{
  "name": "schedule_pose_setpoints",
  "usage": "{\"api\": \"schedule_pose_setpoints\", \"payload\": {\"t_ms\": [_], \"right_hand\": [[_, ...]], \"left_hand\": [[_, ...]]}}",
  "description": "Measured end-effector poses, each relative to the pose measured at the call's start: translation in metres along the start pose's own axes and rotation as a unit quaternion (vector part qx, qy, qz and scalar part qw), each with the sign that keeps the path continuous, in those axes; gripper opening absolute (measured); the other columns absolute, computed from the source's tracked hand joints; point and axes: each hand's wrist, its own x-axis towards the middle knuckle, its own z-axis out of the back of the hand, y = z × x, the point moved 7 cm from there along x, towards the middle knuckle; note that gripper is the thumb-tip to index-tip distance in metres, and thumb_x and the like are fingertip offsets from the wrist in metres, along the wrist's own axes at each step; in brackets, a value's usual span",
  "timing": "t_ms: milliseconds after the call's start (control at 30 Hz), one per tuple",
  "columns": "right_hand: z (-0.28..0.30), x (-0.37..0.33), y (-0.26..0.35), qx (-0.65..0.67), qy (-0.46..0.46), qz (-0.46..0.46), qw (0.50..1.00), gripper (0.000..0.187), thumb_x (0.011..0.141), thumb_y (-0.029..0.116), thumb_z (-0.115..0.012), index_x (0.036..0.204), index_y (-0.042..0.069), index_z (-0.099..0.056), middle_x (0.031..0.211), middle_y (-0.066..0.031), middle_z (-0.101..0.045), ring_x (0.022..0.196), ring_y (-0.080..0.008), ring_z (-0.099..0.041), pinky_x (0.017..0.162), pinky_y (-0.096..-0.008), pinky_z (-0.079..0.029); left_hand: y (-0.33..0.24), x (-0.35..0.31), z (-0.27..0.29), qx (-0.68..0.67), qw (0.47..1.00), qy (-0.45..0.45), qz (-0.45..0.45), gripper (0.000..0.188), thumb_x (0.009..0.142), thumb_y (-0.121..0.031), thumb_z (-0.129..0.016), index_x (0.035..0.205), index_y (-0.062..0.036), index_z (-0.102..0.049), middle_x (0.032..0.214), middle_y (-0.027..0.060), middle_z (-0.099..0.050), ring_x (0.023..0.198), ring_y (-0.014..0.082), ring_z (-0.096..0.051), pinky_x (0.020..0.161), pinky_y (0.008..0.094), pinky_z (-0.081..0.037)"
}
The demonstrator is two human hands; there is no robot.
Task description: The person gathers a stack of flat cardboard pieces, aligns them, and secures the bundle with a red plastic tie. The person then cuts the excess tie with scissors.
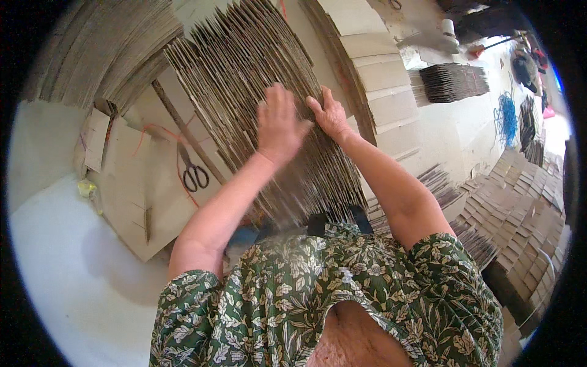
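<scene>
A long, dense stack of thin cardboard pieces [244,55] stretches away in front of me, their brown-grey edges lined up. Over its middle is my left hand [281,125], palm down and slightly blurred, with its fingers stretched out and holding nothing. I cannot tell whether it touches the cardboard. My right hand [332,116] lies against the stack's right side, thumb and fingers apart. Black-handled scissors [195,177] lie to the left of the stack, beside a strand of red string [178,162].
Large cardboard sheets [131,183] and a wooden strip [186,134] are on the left. A row of pale cardboard pieces [386,92] runs along the right. Farther right are a dark bundle [455,82], blue string [505,119] and many stacked cardboard pieces [520,208].
</scene>
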Motion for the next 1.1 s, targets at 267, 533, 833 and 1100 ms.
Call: {"api": "schedule_pose_setpoints", "payload": {"t_ms": [267, 533, 833, 1100], "right_hand": [[-0.003, -0.007, 0.012, -0.027, 0.003, 0.014, 1.000, 0.075, 0.085, 0.053, -0.061, 0.138, 0.006, -0.036, 0.112, -0.0282, -0.061, 0.104, -0.0461, -0.057, 0.091, -0.0486, -0.045], [0.000, -0.006, 0.015, -0.041, -0.020, 0.015, 0.999, 0.078, 0.082, 0.051, -0.066, 0.136, 0.003, -0.039, 0.107, -0.0283, -0.063, 0.101, -0.0460, -0.059, 0.087, -0.0492, -0.047], [-0.001, -0.005, 0.014, -0.044, -0.026, 0.036, 0.998, 0.077, 0.083, 0.051, -0.065, 0.135, 0.001, -0.038, 0.105, -0.0294, -0.063, 0.099, -0.0472, -0.059, 0.086, -0.0507, -0.047], [0.000, -0.007, 0.013, -0.061, -0.025, 0.025, 0.998, 0.077, 0.084, 0.053, -0.064, 0.135, 0.001, -0.039, 0.105, -0.0300, -0.063, 0.099, -0.0480, -0.058, 0.087, -0.0506, -0.046]], "left_hand": [[0.014, -0.020, 0.005, -0.053, 0.998, 0.030, -0.025, 0.084, 0.083, -0.033, -0.067, 0.148, -0.0061, -0.022, 0.155, 0.0183, -0.018, 0.145, 0.0311, -0.016, 0.114, 0.0554, -0.013], [0.239, -0.004, 0.086, -0.033, 0.956, -0.081, 0.281, 0.074, 0.099, -0.051, -0.034, 0.152, -0.0110, -0.001, 0.158, 0.0128, -0.008, 0.146, 0.0330, -0.004, 0.115, 0.0531, -0.008], [0.290, -0.013, 0.067, -0.060, 0.959, -0.050, 0.272, 0.071, 0.097, -0.060, -0.026, 0.153, -0.0226, -0.004, 0.156, 0.0134, -0.018, 0.145, 0.0334, -0.010, 0.115, 0.0538, -0.010], [0.283, -0.006, 0.073, 0.048, 0.957, -0.009, 0.285, 0.064, 0.099, -0.055, -0.027, 0.146, -0.0111, -0.032, 0.151, 0.0117, -0.028, 0.134, 0.0386, -0.030, 0.111, 0.0493, -0.026]]}}
